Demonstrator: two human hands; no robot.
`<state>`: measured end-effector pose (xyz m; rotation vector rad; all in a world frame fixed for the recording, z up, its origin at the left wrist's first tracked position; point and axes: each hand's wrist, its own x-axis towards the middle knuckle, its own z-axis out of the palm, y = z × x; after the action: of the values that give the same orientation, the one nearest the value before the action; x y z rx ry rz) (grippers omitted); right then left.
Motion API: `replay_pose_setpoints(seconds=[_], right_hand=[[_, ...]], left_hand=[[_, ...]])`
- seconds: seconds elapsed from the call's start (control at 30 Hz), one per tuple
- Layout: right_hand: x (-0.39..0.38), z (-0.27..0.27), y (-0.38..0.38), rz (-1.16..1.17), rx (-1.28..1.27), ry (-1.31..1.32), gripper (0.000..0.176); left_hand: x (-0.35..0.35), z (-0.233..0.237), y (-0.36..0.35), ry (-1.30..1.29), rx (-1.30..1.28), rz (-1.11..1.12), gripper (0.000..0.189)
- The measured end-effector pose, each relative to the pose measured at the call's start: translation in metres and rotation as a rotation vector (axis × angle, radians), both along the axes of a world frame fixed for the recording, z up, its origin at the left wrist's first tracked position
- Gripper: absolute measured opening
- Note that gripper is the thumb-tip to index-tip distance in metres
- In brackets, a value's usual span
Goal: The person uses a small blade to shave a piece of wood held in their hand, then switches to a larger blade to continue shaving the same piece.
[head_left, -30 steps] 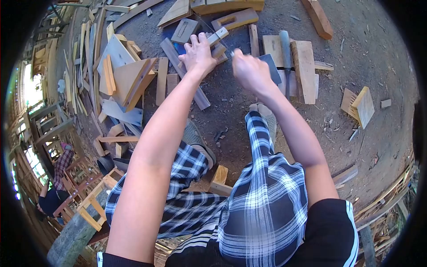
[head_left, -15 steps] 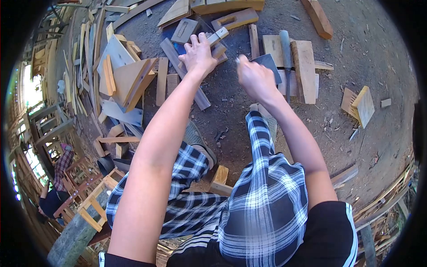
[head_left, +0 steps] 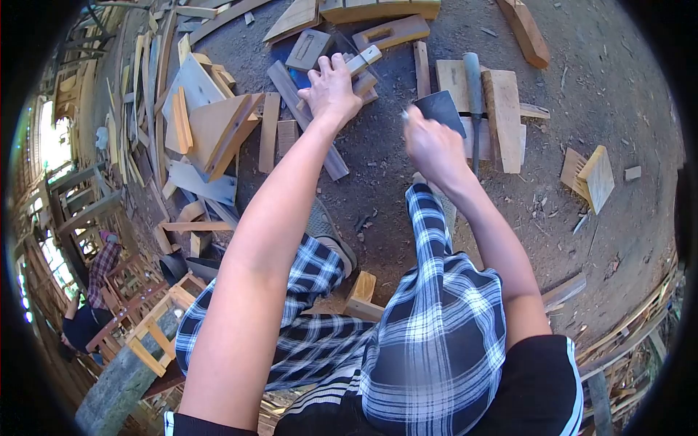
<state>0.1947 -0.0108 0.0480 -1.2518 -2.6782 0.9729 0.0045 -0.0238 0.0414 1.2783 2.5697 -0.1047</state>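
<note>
My left hand [head_left: 332, 91] presses down with bent fingers on a narrow wooden piece [head_left: 363, 60], whose pale end sticks out past the fingertips. Other wood pieces lie under and beside it, among them a grey slotted block [head_left: 308, 50] and a long strip [head_left: 335, 161]. To the right, my right hand [head_left: 436, 142] is closed, and a small whitish tip shows at its fingers; the rest of what it holds is hidden. Just beyond that hand lies a dark flat plate [head_left: 443, 110], beside a long-handled tool [head_left: 473, 87] resting on boards.
A thick wooden block [head_left: 503, 120] lies right of the tool. Cut boards [head_left: 218, 134] are piled at the left. A joined wooden piece [head_left: 598, 178] rests on the ground at the right. Another person [head_left: 91, 312] is at the far left, near wooden frames.
My right hand has moved a little right and back toward my knees. My left hand stays on the wooden piece. The whole view has shifted slightly.
</note>
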Motion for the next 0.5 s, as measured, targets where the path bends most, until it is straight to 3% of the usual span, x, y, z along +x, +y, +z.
replay_pose_setpoints(seconds=[0.2,0.3,0.5], right_hand=[[-0.067,-0.026,0.038,-0.002,0.100,0.120,0.015],[-0.037,-0.017,0.021,-0.010,0.044,0.090,0.016],[0.013,0.009,-0.006,-0.016,-0.110,-0.097,0.017]], left_hand=[[-0.001,0.002,0.002,-0.008,-0.022,0.012,0.076],[0.000,0.005,0.002,0.007,-0.075,-0.007,0.086],[0.000,0.001,0.000,0.035,-0.039,-0.020,0.084]])
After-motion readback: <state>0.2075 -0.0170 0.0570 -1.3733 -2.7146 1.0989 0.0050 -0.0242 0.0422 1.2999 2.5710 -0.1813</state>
